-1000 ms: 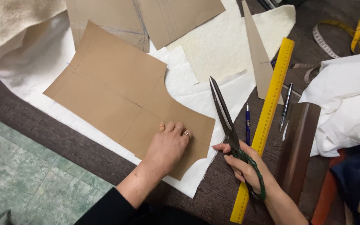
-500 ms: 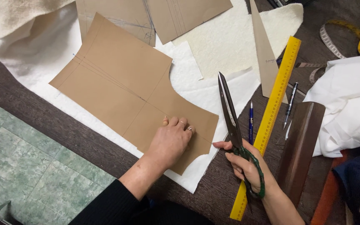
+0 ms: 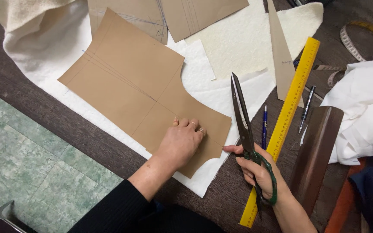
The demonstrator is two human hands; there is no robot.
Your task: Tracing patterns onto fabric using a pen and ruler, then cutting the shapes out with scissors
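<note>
Since the earlier frame, little has shifted: right hand [image 3: 260, 172] keeps its grip closed on tailor's shears [image 3: 242, 116], blades shut, pointing twelve o'clock; brown paper pattern [image 3: 139, 90] lies at nine o'clock, pinned flat by left hand [image 3: 180, 144].

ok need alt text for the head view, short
Seen from above, the left hand presses a brown paper pattern flat on white fabric, while the right hand holds long scissors beside a yellow ruler on a dark table.
</note>
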